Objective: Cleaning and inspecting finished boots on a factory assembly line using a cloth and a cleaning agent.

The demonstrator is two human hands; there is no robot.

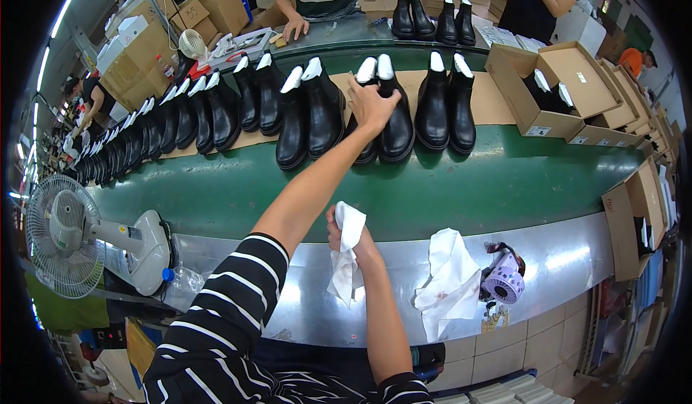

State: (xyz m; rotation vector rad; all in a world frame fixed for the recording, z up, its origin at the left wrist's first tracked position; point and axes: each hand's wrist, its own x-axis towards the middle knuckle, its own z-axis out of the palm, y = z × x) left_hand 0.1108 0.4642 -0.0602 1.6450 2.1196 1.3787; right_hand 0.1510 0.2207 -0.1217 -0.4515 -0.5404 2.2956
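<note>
My left hand (372, 105) reaches out over the green conveyor belt (461, 188) and grips the top of a black ankle boot (398, 134) stuffed with white paper. That boot stands in a pair in the middle of a long row of black boots (216, 112) on brown paper. My right hand (344, 232) stays close to me over the metal edge (562, 260) of the line. It holds a crumpled white cloth (347, 260) that hangs down from the fist.
A second white cloth (448, 281) and a purple tape roll (504, 283) lie on the metal edge. Open cardboard shoe boxes (555, 90) sit at the right. A white fan (68, 242) stands at the left. Other people work across the belt.
</note>
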